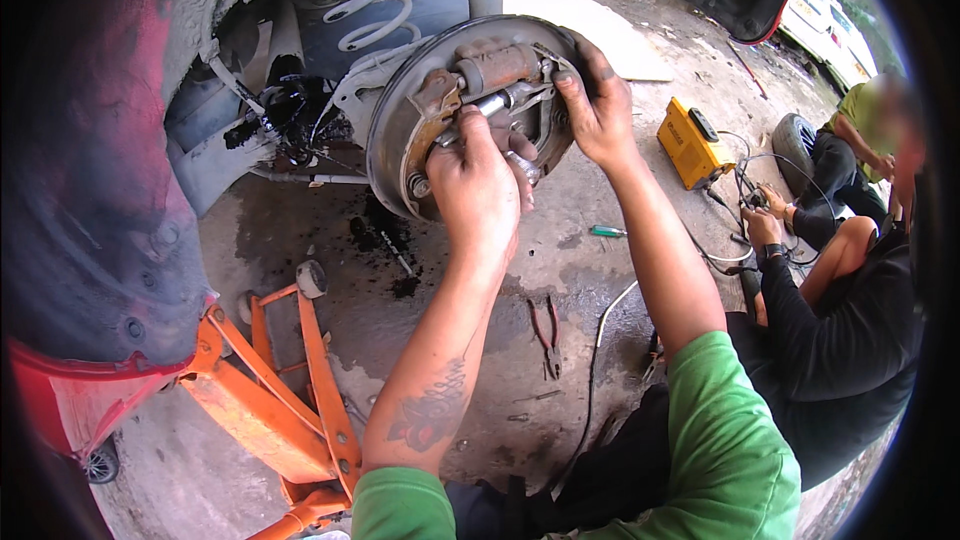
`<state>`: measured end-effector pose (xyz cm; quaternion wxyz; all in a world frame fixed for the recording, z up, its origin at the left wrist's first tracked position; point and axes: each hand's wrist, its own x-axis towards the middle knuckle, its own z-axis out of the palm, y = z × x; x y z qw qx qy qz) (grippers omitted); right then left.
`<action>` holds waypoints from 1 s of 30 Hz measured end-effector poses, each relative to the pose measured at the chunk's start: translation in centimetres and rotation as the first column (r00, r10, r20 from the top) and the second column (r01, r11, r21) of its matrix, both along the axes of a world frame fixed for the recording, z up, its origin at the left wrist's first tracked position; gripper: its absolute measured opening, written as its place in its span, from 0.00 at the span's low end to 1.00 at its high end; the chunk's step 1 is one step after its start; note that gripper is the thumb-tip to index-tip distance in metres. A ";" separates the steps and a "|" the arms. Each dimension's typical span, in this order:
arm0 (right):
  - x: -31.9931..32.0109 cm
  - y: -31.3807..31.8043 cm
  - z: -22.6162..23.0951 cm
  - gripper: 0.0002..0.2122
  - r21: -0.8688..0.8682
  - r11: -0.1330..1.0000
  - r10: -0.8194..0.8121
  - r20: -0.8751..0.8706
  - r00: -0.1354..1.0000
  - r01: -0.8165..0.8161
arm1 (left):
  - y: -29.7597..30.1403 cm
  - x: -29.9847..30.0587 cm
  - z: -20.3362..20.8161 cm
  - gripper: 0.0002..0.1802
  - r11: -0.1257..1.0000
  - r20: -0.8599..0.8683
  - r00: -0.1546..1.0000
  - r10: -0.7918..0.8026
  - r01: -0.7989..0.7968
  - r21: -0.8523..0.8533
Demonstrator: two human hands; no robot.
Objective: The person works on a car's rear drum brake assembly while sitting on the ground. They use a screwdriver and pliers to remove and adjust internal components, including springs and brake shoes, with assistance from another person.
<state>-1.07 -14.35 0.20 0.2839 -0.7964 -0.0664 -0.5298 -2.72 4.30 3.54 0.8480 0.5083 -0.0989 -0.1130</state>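
Note:
A drum brake assembly faces me, its round backing plate (388,145) rusty and grimy. A brake cylinder (500,67) sits near its top. Below the cylinder, a shiny metal adjuster rod (490,105) runs across, slightly tilted. My left hand (478,180) closes round the rod's left part, thumb on top; its curled fingers are partly hidden by the hub. My right hand (603,112) grips the right-hand brake shoe (553,120) at the plate's edge, thumb in front and fingers over the rim.
An orange floor jack (265,420) stands lower left, beneath the red car body (100,240). A coil spring (375,5) hangs behind the brake. Pliers (545,338) and a green-handled screwdriver (607,231) lie on the floor. Right, two people sit near a yellow machine (692,145) with cables.

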 end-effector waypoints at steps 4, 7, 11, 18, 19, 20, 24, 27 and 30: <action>-0.2 -0.5 0.1 0.25 -0.171 0.974 -0.141 0.050 0.989 0.148 | -0.3 -0.1 0.0 0.23 0.999 -0.025 0.999 0.043 -0.042 0.018; 0.0 -0.4 0.0 0.22 -0.198 0.970 -0.118 0.138 0.983 0.144 | -0.5 0.2 0.0 0.29 0.998 -0.020 0.998 0.060 -0.060 -0.003; 0.2 -0.3 0.0 0.20 -0.199 0.966 -0.122 0.209 0.970 0.165 | -0.3 0.4 0.0 0.26 1.000 -0.017 1.000 -0.002 0.002 0.011; 0.0 -0.6 0.0 0.18 -0.174 0.979 -0.074 0.175 0.982 0.105 | -0.1 0.5 0.3 0.27 0.998 0.039 0.999 -0.021 0.019 0.056; -0.1 -0.7 0.0 0.18 -0.176 0.979 -0.071 0.158 0.985 0.099 | -0.2 0.5 0.3 0.27 0.998 0.027 0.999 -0.025 0.023 0.058; -0.2 -0.8 0.1 0.19 -0.170 0.981 -0.070 0.138 0.988 0.093 | -0.2 0.5 0.4 0.27 0.997 0.004 1.000 -0.028 0.028 0.068; -0.5 -1.0 0.1 0.20 -0.163 0.981 -0.089 0.084 0.992 0.101 | -0.3 0.3 0.5 0.28 0.998 0.002 1.000 -0.018 0.018 0.064; -0.4 -0.9 -0.1 0.21 -0.126 0.988 -0.086 0.060 0.995 0.093 | -0.3 0.3 0.6 0.28 0.997 0.017 1.000 -0.006 0.005 0.083; -0.1 -0.7 -0.3 0.21 -0.095 0.993 -0.065 0.107 0.992 0.075 | -0.3 0.3 0.6 0.28 0.995 -0.002 1.000 0.001 -0.001 0.099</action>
